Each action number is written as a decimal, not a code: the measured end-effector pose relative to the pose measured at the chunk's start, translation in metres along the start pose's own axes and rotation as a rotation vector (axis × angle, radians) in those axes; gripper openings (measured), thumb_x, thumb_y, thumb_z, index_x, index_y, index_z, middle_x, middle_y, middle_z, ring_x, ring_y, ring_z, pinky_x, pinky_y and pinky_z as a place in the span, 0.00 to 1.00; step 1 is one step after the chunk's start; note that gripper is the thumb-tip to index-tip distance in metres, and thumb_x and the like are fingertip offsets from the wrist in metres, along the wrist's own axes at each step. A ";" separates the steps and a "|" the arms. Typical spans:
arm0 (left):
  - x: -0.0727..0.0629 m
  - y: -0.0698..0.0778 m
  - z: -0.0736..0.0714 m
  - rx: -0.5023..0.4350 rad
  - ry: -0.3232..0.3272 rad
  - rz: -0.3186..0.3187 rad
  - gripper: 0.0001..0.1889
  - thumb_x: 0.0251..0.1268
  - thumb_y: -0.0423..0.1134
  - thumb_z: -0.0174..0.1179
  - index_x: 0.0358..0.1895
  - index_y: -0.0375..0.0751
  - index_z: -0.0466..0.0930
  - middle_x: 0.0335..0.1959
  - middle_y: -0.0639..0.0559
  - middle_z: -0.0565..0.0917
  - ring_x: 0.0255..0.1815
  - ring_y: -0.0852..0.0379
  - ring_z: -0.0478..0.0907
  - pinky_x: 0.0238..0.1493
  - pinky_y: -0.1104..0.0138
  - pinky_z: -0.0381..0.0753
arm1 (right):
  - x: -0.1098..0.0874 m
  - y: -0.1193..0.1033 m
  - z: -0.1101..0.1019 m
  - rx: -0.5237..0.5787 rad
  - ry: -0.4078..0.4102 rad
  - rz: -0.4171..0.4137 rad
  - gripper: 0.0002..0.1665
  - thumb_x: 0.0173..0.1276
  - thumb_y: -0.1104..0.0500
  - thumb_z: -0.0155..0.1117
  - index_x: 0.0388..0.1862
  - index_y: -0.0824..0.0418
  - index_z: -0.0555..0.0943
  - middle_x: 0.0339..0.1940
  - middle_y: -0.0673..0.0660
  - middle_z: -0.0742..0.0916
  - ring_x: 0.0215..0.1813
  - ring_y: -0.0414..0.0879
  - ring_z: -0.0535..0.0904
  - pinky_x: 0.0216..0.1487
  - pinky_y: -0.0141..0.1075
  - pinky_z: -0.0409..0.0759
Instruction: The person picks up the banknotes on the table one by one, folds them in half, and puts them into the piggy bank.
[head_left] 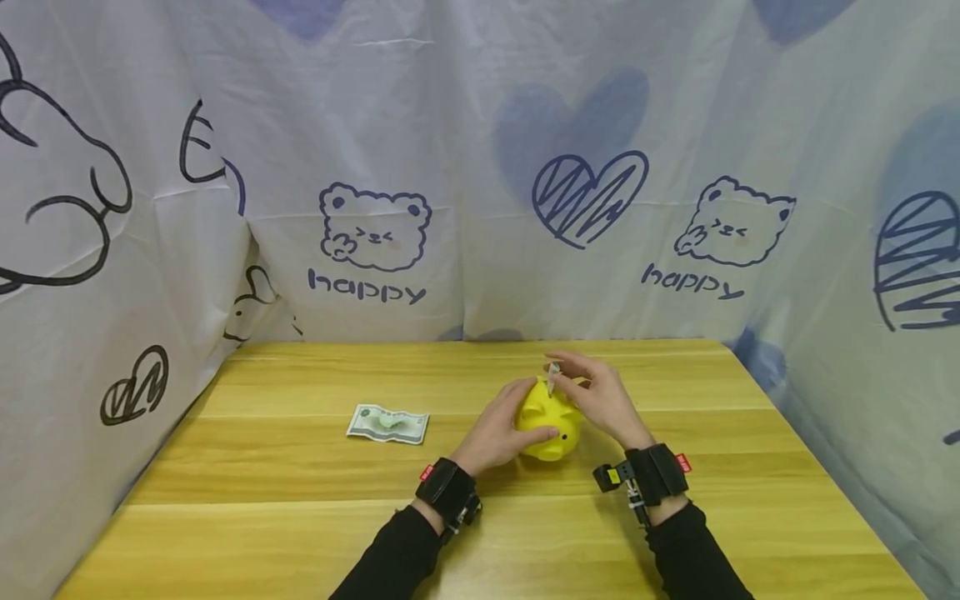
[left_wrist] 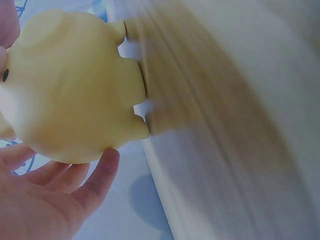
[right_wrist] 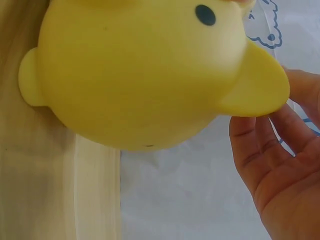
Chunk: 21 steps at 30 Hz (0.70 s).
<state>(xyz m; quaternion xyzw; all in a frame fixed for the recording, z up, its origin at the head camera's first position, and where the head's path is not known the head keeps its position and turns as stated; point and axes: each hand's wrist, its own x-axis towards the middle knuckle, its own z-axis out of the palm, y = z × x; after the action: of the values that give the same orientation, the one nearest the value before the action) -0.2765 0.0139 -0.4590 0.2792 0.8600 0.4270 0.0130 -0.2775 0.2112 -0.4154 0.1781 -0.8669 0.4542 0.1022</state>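
Note:
A yellow piggy bank (head_left: 555,417) stands on the wooden table, its snout toward me. My left hand (head_left: 498,429) holds it from the left, thumb across the face and fingers round the far side. Between the thumb and fingers of my right hand (head_left: 603,400) is a folded banknote (head_left: 553,377), pinched upright at the top of the bank; whether its lower end is inside a slot cannot be seen. In the left wrist view, fingertips touch the bank's rounded body (left_wrist: 70,90). The right wrist view shows fingers behind the bank's ear (right_wrist: 260,82); the note is hidden there.
Another banknote (head_left: 365,425), creased and greenish, lies flat on the table (head_left: 247,467) to the left of my left hand. White cloth (head_left: 480,275) printed with hearts and bears hangs behind the table and along both sides.

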 end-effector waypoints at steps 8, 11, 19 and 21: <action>0.000 0.000 -0.002 0.008 0.002 0.012 0.43 0.62 0.62 0.62 0.76 0.50 0.58 0.74 0.52 0.64 0.68 0.52 0.68 0.64 0.55 0.72 | 0.000 -0.002 0.001 -0.007 0.008 -0.028 0.17 0.75 0.55 0.58 0.61 0.50 0.80 0.56 0.54 0.86 0.55 0.49 0.82 0.46 0.38 0.82; 0.000 0.000 -0.002 0.009 0.001 0.008 0.43 0.62 0.62 0.62 0.76 0.50 0.57 0.74 0.52 0.64 0.68 0.52 0.68 0.64 0.55 0.72 | 0.000 -0.002 0.002 -0.022 0.020 -0.019 0.16 0.75 0.55 0.58 0.58 0.50 0.81 0.54 0.52 0.87 0.53 0.48 0.82 0.45 0.37 0.81; 0.000 -0.001 -0.001 0.017 -0.004 0.009 0.43 0.61 0.63 0.62 0.76 0.51 0.58 0.74 0.53 0.64 0.68 0.53 0.68 0.65 0.56 0.72 | -0.001 0.000 0.004 -0.030 0.025 0.013 0.14 0.73 0.54 0.60 0.55 0.50 0.83 0.53 0.51 0.86 0.51 0.47 0.81 0.48 0.41 0.82; 0.000 -0.001 -0.001 0.014 -0.004 0.008 0.43 0.61 0.63 0.62 0.76 0.51 0.57 0.74 0.53 0.64 0.68 0.53 0.67 0.65 0.56 0.71 | -0.001 0.000 0.004 -0.031 0.020 0.017 0.14 0.73 0.54 0.61 0.55 0.50 0.83 0.53 0.52 0.87 0.51 0.47 0.82 0.49 0.42 0.83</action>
<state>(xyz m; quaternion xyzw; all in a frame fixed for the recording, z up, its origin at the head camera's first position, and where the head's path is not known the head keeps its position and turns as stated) -0.2773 0.0129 -0.4593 0.2833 0.8618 0.4207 0.0110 -0.2763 0.2079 -0.4180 0.1646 -0.8742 0.4433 0.1098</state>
